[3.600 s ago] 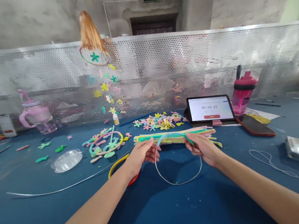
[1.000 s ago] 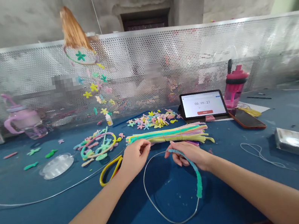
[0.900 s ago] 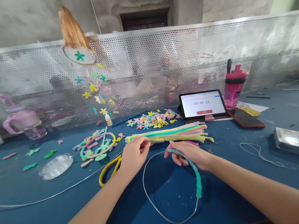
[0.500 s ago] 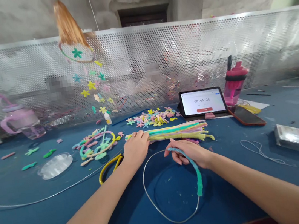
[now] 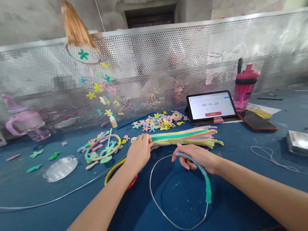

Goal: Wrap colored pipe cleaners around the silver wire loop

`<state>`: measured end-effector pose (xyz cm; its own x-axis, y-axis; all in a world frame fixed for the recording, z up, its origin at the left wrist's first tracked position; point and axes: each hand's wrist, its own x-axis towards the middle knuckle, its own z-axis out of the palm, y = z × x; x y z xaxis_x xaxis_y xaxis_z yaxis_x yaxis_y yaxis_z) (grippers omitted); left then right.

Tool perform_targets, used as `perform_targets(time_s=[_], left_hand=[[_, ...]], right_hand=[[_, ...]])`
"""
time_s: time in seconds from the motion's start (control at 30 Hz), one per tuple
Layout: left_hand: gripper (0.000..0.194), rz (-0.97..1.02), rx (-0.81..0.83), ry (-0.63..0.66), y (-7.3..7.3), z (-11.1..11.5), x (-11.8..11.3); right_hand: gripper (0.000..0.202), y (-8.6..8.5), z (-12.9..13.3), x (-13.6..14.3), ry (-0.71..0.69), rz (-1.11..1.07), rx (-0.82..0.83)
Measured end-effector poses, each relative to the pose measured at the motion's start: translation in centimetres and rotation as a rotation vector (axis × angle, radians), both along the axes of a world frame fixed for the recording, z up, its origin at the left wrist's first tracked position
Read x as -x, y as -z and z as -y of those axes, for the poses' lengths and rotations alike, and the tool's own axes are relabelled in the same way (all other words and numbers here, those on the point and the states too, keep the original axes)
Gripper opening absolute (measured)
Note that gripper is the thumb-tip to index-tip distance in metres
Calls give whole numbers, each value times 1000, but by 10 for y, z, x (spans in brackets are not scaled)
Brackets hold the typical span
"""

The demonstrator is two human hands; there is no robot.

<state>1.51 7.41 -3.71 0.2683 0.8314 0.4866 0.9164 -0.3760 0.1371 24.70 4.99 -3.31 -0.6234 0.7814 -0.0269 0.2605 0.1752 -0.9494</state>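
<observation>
My right hand (image 5: pixel 193 157) is closed on a wire ring (image 5: pixel 153 198) at its upper part. Blue and green fuzzy wrapping (image 5: pixel 205 178) covers the ring's right side; the rest is bare wire. At the left end of a bundle of pastel pipe cleaners (image 5: pixel 186 134) is my left hand (image 5: pixel 141 149), its fingers bent together and touching the bundle. Whether it grips any single stem is hidden. Under my left forearm lie yellow (image 5: pixel 111 173) and red loops.
Small colourful flower shapes (image 5: pixel 161 121) are heaped behind the bundle. A tablet (image 5: pixel 211 106), phone (image 5: pixel 257 120) and pink bottle (image 5: pixel 244 86) stand or lie at right. Decorated rings (image 5: pixel 103 147), a clear dish (image 5: pixel 61 168) and a pink jug (image 5: pixel 27 123) are at left.
My left hand has shifted slightly left along the bundle, and a red loop now shows beneath the forearm. The view has moved a little; my right hand keeps its hold on the ring.
</observation>
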Motion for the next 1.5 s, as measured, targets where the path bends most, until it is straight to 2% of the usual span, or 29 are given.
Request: perform_targets(time_s=[0.1, 0.23, 0.4, 0.53, 0.63, 0.77, 0.97, 1.1, 1.3, 1.4, 1.5], left_hand=[[7, 65, 38, 53, -3, 0, 5], [7, 138, 76, 127, -8, 6, 8], [6, 262, 106, 169, -13, 12, 6], [5, 418, 123, 179, -19, 14, 7], [6, 561, 123, 182, -27, 15, 13], [7, 787, 102, 201, -37, 16, 24], [13, 1256, -81, 227, -61, 19, 47], [8, 1550, -206, 306, -82, 24, 69], [13, 1875, -391, 427, -113, 43, 101], [10, 2018, -483, 545, -123, 54, 108], [11, 2035, -440, 601, -125, 61, 104]], right_hand=[[44, 1, -1, 1, 27, 86, -147], [27, -1, -5, 0, 140, 106, -368], [24, 1, -13, -5, 280, 149, -588], [27, 3, -16, -9, 306, 332, -680], [30, 4, -16, -11, 345, 463, -704], [29, 6, -17, -10, 365, 495, -706], [28, 6, -17, -12, 350, 480, -695], [28, 6, -19, -13, 355, 466, -686], [28, 7, -23, -14, 351, 450, -698], [29, 6, -22, -13, 355, 453, -698], [29, 3, -21, -11, 350, 450, -701]])
